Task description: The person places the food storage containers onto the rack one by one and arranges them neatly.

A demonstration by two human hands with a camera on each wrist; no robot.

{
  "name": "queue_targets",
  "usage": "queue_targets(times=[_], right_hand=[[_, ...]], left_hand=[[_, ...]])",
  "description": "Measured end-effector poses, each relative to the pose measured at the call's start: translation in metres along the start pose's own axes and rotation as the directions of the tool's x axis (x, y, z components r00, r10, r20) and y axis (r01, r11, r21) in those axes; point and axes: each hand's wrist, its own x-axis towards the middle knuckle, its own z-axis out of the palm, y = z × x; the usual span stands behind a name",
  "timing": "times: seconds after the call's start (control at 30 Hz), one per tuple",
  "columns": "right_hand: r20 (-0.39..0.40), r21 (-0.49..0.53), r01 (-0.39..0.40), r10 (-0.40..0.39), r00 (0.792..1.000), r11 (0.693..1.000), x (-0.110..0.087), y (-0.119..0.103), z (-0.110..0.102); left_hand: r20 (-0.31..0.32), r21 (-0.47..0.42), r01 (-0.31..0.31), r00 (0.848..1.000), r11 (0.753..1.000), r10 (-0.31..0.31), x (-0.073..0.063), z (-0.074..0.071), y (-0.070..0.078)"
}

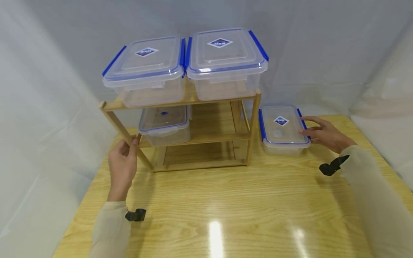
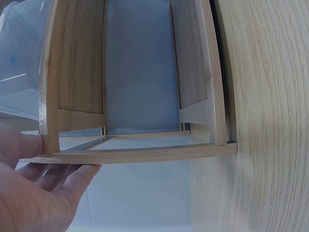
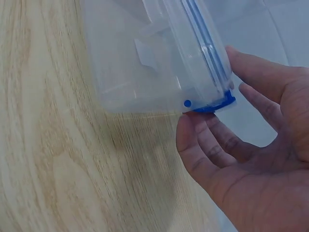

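My left hand (image 1: 123,159) grips the front left post of a wooden two-tier rack (image 1: 214,120), thumb and fingers about the post at the middle shelf's height. In the left wrist view the fingers (image 2: 79,181) lie on the post's outer side. My right hand (image 1: 327,135) holds the right side of a clear lidded food container (image 1: 284,130), which stands on the table to the right of the rack. The right wrist view shows one digit at the lid and curled fingers (image 3: 186,137) at the blue latch (image 3: 212,105).
Two larger clear containers with blue latches, one left (image 1: 145,64) and one right (image 1: 226,53), sit side by side on the rack's top. A smaller lidded container (image 1: 166,123) stands at the left of the middle shelf. Pale curtains (image 1: 322,53) surround the wooden table (image 1: 206,204).
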Motion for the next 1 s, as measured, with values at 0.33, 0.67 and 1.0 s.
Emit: queue_targets(times=[0.33,0.67,1.0], right_hand=[[0.009,0.028,0.03,-0.031,0.999,0.999,-0.005,0.002,0.012],[-0.032,0.046,0.075,-0.074,0.997,0.996,-0.014,0.003,0.022],[-0.058,0.094,0.044,-0.038,0.998,0.995,-0.019,0.0,0.029]], left_hand=[[0.004,0.004,0.013,1.0,1.0,-0.013,0.0,0.0,0.0],[0.0,0.002,0.003,1.0,1.0,-0.003,0.0,-0.001,0.0],[0.004,-0.006,0.007,1.0,1.0,-0.007,-0.001,0.0,0.0]])
